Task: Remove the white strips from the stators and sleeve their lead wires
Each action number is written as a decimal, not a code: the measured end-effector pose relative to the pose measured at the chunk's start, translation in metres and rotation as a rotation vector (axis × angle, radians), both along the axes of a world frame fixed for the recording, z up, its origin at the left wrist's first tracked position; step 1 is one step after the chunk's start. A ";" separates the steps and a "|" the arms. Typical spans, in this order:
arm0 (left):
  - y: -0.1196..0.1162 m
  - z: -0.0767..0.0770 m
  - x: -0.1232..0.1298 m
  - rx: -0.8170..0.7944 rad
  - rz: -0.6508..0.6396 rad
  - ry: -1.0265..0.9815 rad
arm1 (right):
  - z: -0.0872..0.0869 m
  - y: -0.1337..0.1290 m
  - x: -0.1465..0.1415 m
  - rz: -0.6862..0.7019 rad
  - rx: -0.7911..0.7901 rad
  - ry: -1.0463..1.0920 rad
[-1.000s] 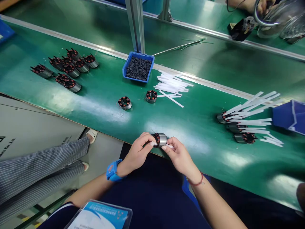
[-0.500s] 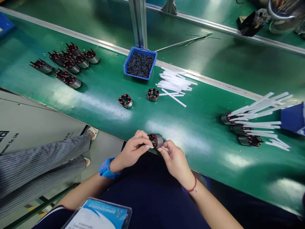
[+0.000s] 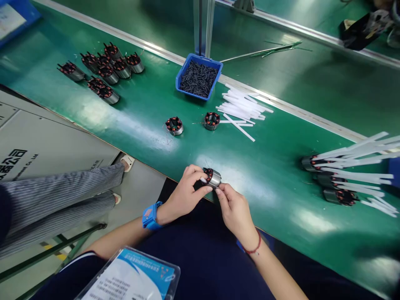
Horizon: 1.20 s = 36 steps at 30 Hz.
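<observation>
A motor stator (image 3: 214, 178), a steel ring with copper windings and black insulation, is held at the bench's front edge, tilted on its side. My left hand (image 3: 189, 189) is closed around its wound left end, and a short white strip (image 3: 203, 180) shows by the fingers there. My right hand (image 3: 233, 206) pinches at the lower right rim of the stator; whether a strip end is between those fingertips is hidden. Beyond my hands stand two loose stators, one on the left (image 3: 174, 126) and one on the right (image 3: 211, 121), with thin wires sticking out.
A blue bin (image 3: 198, 77) holds many small black sleeves. Beside it lies a pile of white strips (image 3: 242, 104). Several stators (image 3: 108, 75) stand at the far left; others with strips sticking out (image 3: 331, 196) lie at right. A metal post (image 3: 203, 29) rises behind. Another person's legs (image 3: 71, 200) are at left.
The stator has turned in my hands and its steel side now faces up more. The white strip end by my right fingers no longer shows. The whole view has shifted slightly.
</observation>
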<state>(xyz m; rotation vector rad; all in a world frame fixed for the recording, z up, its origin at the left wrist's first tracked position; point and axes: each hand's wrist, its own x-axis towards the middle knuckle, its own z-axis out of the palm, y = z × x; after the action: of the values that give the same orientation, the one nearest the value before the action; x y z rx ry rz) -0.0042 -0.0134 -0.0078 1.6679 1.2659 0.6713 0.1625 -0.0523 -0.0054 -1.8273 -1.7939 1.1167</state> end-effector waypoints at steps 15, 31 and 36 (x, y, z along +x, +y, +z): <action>0.004 0.004 -0.006 -0.017 -0.033 -0.002 | 0.017 0.020 0.040 0.386 -0.073 0.049; -0.004 0.004 -0.020 -0.007 -0.080 0.059 | -0.003 0.136 0.056 -0.115 0.290 -0.147; -0.003 0.002 -0.026 -0.021 -0.098 0.132 | 0.019 0.050 0.064 0.006 0.048 0.225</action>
<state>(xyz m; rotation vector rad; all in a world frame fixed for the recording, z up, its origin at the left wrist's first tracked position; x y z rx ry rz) -0.0303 -0.0164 -0.0061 1.7684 1.2697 0.4946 0.2266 -0.0024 0.0132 -1.5988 -1.6826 1.2173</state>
